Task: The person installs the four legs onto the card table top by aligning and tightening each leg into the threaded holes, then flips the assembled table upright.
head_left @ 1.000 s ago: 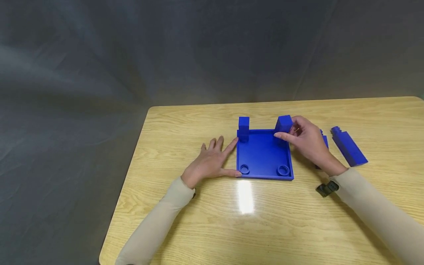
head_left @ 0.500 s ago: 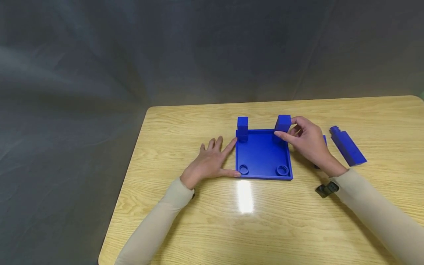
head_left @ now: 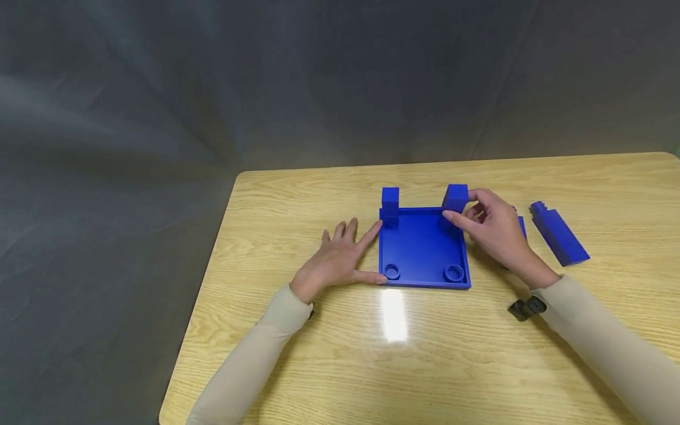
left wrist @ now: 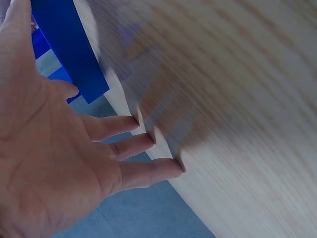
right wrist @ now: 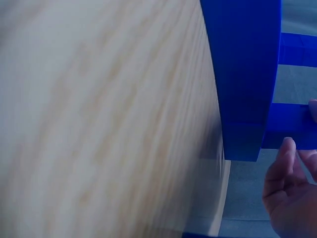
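Dark backdrop (head_left: 340, 82), wooden table (head_left: 340, 372), left fingers (head_left: 370, 234) spread against tray (head_left: 419, 251), right fingers (head_left: 481, 194) pinching block (head_left: 455, 198)

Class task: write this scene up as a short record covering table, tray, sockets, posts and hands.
Table: wood-grained
Tray: blue, rimmed
Ring sockets: two visible, near corners
Far-left post: blue, standing
Far-right post: blue, standing
Left hand: fingers spread, touching tray
Right hand: pinches far-right post
Loose posts: two, right of tray, one partly hidden

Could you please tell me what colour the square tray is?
The square tray is blue, clearest in the head view.
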A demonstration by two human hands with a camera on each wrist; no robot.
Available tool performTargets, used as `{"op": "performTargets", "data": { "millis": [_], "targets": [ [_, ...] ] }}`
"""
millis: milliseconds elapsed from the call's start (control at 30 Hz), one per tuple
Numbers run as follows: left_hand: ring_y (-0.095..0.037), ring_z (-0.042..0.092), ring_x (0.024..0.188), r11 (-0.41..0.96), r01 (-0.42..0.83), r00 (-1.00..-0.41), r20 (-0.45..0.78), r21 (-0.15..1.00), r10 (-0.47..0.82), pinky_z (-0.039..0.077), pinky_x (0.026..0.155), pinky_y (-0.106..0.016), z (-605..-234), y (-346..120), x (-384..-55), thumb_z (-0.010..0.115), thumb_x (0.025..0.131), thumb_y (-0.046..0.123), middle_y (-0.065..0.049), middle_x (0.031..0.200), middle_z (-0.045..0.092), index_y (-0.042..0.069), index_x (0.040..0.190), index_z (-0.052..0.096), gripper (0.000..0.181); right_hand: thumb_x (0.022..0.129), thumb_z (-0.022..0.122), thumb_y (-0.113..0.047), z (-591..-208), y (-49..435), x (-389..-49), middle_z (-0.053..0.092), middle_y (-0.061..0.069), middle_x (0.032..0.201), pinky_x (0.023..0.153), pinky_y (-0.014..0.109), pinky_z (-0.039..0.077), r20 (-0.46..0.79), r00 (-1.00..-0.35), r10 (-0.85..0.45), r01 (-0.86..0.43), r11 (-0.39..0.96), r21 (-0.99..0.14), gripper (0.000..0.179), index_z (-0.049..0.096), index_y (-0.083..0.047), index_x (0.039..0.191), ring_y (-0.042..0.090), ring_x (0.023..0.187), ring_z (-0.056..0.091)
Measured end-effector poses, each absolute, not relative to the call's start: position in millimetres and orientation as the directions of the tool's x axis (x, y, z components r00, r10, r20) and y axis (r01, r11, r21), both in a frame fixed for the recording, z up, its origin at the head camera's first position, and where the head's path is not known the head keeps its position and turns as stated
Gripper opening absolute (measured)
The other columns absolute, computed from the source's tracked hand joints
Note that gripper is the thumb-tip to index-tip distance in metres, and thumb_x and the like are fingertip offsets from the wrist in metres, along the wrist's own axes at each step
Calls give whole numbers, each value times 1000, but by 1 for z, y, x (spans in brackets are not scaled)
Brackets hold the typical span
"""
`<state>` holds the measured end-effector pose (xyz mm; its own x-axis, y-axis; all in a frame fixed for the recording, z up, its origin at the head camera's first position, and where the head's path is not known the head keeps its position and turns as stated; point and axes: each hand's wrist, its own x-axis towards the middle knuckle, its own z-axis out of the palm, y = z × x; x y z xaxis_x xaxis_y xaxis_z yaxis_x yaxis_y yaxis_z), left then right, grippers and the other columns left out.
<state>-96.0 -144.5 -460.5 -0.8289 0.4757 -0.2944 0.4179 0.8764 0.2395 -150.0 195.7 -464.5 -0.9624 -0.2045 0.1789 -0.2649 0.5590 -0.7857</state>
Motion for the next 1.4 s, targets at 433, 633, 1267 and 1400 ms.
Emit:
{"op": "performTargets", "data": {
  "millis": [433,633,1267,1400],
  "targets": [
    [-56,36,151,874,450,-833,-267,184,485,44,108,-74,-463,-148,-94,60,90,89,-32,170,26,32,177,0,121,106,74,-15,-465,216,-137,69,10,122,69,14,47,154,-960,-235,-255,502,-826,32,70,-7,138,8,87,63],
    [-54,35,152,881,443,-834,-284,167,474,44,108,-72,-459,-147,-94,59,89,90,-32,171,26,32,177,-1,121,108,68,-9,-461,233,-129,70,6,115,63,16,45,226,-954,-199,-297,501,-813,29,73,-7,136,9,80,63],
    [-50,43,147,878,453,-831,-285,151,478,57,92,-56,-458,-146,-93,56,88,93,-32,169,30,32,177,0,122,108,65,-7,-461,299,-102,64,-23,120,81,5,43,216,-976,27,-169,529,-832,24,71,4,128,-3,102,59],
    [-47,46,145,880,459,-836,-278,121,474,58,87,-51,-458,-147,-93,55,88,93,-30,169,32,32,177,-1,122,107,65,-10,-464,309,-97,55,-25,121,83,5,39,193,-979,63,-120,588,-800,30,68,7,132,-6,108,52]
  ]
}}
